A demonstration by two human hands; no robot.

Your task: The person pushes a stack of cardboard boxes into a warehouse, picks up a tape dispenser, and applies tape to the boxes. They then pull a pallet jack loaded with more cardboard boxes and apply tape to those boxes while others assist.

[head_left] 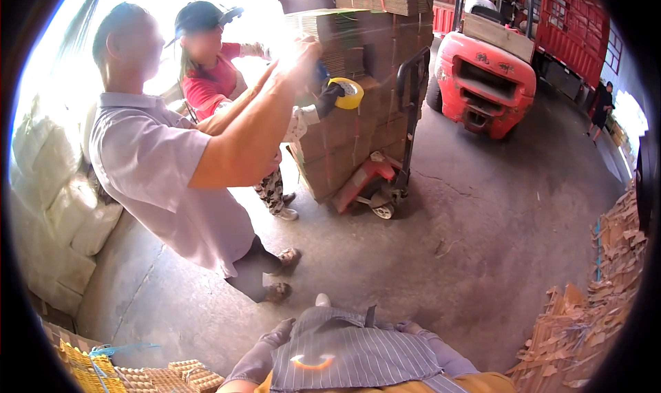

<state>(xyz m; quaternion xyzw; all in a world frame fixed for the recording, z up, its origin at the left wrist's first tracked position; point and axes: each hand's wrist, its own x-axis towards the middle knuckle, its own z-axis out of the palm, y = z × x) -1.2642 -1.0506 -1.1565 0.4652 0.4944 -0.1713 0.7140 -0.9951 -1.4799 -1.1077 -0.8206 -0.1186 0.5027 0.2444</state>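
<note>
My left hand (284, 327) hangs beside the left edge of my striped grey apron (344, 358). My right hand (407, 326) is at the apron's right edge. Both are small and dim here, their fingers too unclear to read, and I see nothing held in either. Ahead to the left, a person in a light shirt (151, 152) raises both forearms in front of a tall stack of flattened cardboard (337, 131). Beyond, a person in a red top and dark cap (210, 66) stands beside the stack. A dark-gloved hand (329, 100) holds a yellow tape roll (352, 102).
A red pallet jack (365, 179) stands at the stack. Farther right is a red forklift (485, 80) with a person aboard, near a red truck (568, 35). Torn cardboard (571, 331) lies lower right, egg trays (162, 379) lower left, white bundles (58, 193) left. A person in black (602, 107) stands far right.
</note>
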